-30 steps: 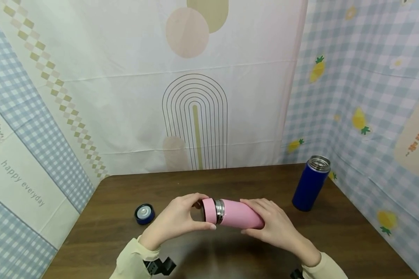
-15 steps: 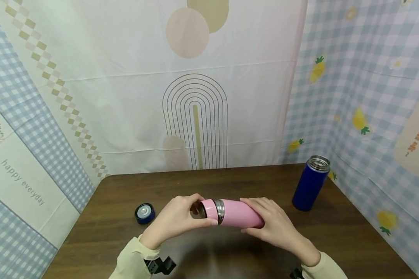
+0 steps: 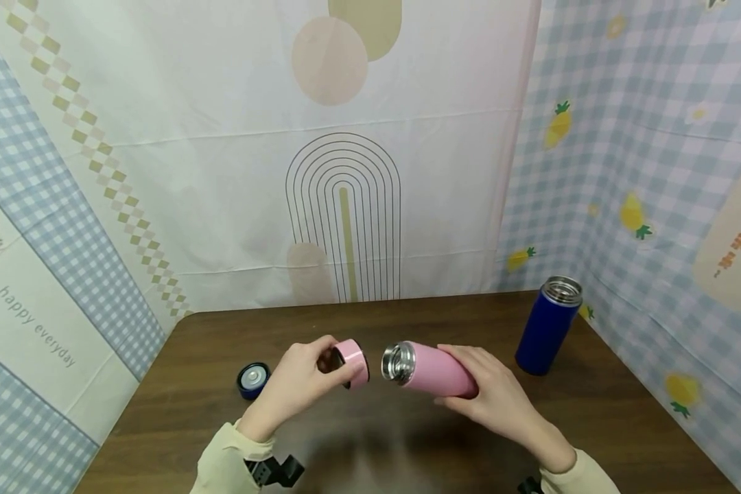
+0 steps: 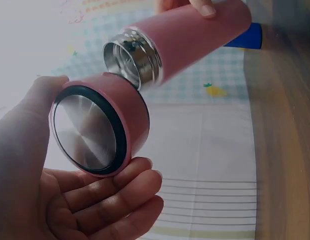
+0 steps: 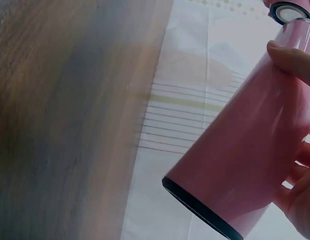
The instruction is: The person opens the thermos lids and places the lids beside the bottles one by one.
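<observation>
My left hand (image 3: 304, 375) pinches a pink lid (image 3: 354, 362) between thumb and fingers; in the left wrist view the lid's round metal top (image 4: 85, 132) with a black ring faces the camera. A pink thermos bottle (image 3: 441, 372) lies tilted in my right hand (image 3: 497, 391), its steel mouth (image 3: 398, 363) turned toward the lid. Lid and bottle are apart in the head view, both held above the table. The right wrist view shows the bottle's black-rimmed base (image 5: 202, 207) and my right thumb (image 5: 295, 62) across its side.
A blue thermos bottle (image 3: 545, 333) with an uncovered steel mouth stands at the right of the brown wooden table (image 3: 370, 322). Its dark blue lid (image 3: 252, 379) lies inner side up at the left, close to my left forearm. Patterned cloth (image 3: 444, 206) hangs behind and beside the table.
The pink lid has come off the bottle. My left hand has moved left with it, my right hand slightly right with the bottle, baring its steel mouth.
</observation>
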Available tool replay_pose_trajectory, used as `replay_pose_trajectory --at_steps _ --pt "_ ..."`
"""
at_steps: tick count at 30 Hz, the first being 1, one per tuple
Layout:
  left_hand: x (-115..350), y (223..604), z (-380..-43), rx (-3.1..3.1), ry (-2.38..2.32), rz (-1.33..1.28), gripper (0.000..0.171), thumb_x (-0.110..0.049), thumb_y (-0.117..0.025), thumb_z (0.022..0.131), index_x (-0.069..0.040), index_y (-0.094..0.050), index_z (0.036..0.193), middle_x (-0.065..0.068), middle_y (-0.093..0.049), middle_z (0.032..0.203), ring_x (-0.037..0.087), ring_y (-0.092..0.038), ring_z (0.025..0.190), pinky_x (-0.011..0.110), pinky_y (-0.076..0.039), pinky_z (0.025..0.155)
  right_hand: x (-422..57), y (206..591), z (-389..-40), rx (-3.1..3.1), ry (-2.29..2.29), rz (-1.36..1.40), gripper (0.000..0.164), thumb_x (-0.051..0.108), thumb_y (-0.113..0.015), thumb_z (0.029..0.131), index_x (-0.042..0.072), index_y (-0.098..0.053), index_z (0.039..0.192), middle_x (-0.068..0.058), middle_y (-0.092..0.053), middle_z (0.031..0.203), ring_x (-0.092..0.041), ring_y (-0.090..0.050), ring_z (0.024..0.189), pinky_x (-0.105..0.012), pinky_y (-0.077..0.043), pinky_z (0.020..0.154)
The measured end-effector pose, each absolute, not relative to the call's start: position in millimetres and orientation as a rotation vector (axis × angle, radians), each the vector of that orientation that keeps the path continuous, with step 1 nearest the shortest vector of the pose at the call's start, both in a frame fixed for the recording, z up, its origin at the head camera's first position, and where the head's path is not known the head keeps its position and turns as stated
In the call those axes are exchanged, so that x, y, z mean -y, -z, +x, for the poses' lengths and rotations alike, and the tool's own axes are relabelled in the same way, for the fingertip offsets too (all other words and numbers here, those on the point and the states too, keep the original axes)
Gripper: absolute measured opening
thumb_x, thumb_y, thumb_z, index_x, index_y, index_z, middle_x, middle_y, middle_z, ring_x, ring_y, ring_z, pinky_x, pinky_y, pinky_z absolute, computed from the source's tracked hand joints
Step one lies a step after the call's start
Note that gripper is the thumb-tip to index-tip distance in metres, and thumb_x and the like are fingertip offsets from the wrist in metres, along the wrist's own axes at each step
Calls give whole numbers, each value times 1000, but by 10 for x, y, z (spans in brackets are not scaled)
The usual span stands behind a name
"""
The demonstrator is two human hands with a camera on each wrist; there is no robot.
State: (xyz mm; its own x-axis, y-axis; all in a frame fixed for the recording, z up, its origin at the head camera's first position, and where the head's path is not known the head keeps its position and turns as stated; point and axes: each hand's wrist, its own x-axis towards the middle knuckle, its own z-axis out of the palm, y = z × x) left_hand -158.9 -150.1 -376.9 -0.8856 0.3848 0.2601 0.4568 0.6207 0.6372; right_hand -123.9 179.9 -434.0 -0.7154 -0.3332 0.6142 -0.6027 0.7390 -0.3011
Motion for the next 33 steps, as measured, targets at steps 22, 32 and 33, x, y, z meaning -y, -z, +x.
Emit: replay_pose_trajectory --at_steps 22,32,33 --pt "1781 3972 -1774 2564 1289 -647 76 -26 -90 77 -3 -50 138 13 -61 127 26 -63 117 39 -53 97 -1852 4303 -1227 2529 -804 599 75 55 -88 71 28 -60 135 7 -64 121 -11 -61 101 -41 -55 78" --pt "1879 4341 -1975 2743 1167 -561 69 -29 -91 75 0 -57 128 9 -64 116 23 -64 106 41 -55 89 -1888 4323 -1221 2548 -820 539 75 58 -86 72 29 -60 135 5 -65 120 -13 -62 101 -41 -55 78" --pt "1889 4379 -1991 2757 1151 -557 68 -29 -91 75 0 -58 126 8 -65 114 22 -64 103 41 -55 87 -1891 4328 -1216 2546 -821 537 75 58 -86 72 29 -60 135 5 -65 119 -13 -62 101 -41 -55 78"
